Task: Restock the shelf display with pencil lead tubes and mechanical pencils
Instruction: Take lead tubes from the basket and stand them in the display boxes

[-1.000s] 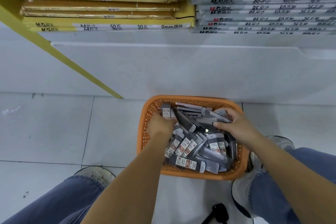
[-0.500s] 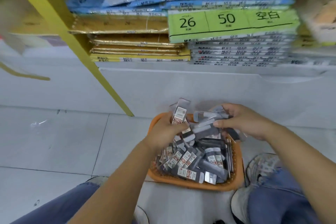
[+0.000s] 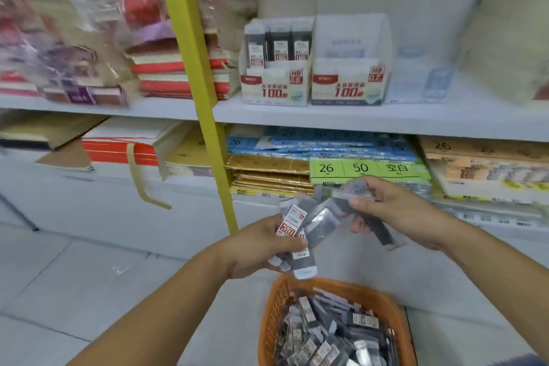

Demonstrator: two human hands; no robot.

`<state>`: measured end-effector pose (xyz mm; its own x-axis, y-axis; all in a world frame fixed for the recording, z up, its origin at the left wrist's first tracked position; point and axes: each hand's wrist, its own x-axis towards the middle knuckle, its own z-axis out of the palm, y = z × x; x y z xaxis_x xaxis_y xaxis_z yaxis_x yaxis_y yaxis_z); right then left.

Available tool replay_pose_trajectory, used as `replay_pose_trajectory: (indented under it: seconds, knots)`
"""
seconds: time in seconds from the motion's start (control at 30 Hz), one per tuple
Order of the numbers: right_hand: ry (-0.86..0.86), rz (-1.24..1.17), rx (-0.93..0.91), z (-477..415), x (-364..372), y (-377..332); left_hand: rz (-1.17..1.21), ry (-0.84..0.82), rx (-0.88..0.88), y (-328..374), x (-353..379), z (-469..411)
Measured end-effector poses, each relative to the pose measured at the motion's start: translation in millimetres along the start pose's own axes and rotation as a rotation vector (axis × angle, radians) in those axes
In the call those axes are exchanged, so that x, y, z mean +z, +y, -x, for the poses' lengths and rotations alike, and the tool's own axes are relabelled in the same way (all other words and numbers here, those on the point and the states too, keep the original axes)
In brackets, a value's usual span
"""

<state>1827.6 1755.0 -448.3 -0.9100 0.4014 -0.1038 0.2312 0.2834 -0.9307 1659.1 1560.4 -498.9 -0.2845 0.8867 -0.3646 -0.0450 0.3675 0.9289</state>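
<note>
Both hands, left [image 3: 261,246] and right [image 3: 395,211], grip loose bunches of lead tubes [image 3: 297,226] above our basket [image 3: 395,309], so one could easily slip out.

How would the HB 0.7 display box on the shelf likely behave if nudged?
The HB 0.7 display box looks empty and made of thin card, so probably light, sliding or tipping easily. The stocked HB 0.5 box alongside may brace it.

Basket [image 3: 269,324] of lead tubes [image 3: 326,333] on the floor below two display boxes [image 3: 274,89] side by side on the shelf [image 3: 356,117]
</note>
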Motion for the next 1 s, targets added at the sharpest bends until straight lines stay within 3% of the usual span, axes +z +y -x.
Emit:
replay_pose_trajectory:
  seconds: [0.33,0.53,0.73,0.9,1.0]
  knots:
    - [0.134,-0.269,-0.196,-8,3,-52,0.421,0.337,0.358,70,-9,11]
    - [0.164,-0.251,-0.162,-25,39,-53,0.500,0.356,0.410,80,10,-7]
    - [0.119,-0.189,-0.143,-32,52,-57,0.421,0.483,0.396,82,1,-9]
    - [0.154,-0.323,-0.065,-38,46,-60,0.448,0.555,0.424,86,-17,-2]
    - [0.067,-0.609,-0.104,-40,34,-62,0.418,0.562,0.428,85,-27,4]
